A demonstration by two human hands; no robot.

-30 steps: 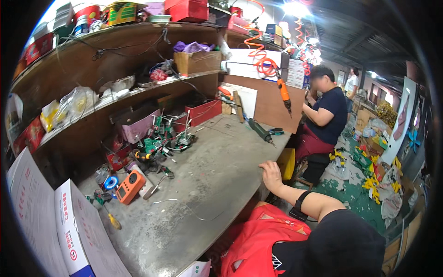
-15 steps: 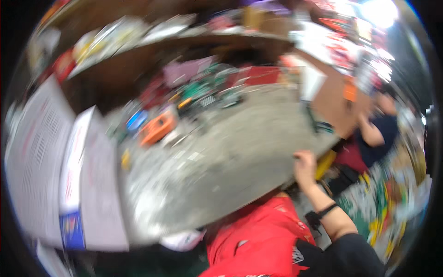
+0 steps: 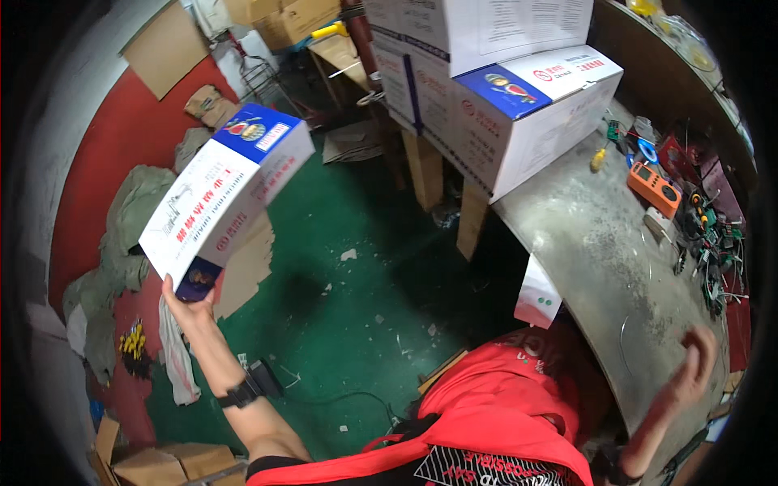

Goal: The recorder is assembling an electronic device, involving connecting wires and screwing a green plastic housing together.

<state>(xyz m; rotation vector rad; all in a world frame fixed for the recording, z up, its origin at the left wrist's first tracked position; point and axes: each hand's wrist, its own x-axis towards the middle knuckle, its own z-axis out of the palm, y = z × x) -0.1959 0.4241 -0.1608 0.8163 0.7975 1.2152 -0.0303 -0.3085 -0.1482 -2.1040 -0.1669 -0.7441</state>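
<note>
My left hand [image 3: 188, 301] holds up a long white carton with blue ends [image 3: 227, 193] by its lower end, raised over the green floor on my left. My right hand [image 3: 695, 364] hangs over the near edge of the grey workbench [image 3: 604, 251], blurred, fingers curled, with nothing in it that I can make out. I wear a red top [image 3: 502, 405] and a dark wristband on my left wrist [image 3: 243, 393].
Similar white and blue cartons [image 3: 519, 97] are stacked on the bench's left end. An orange meter [image 3: 655, 188], tools and wires lie further along it. Cardboard boxes [image 3: 154, 462] sit at the lower left; cloth and sheets of cardboard lie on the floor.
My view has swung from the bench and shelves round to the left and floor. My left hand now holds a carton aloft. My right hand stays near the bench edge.
</note>
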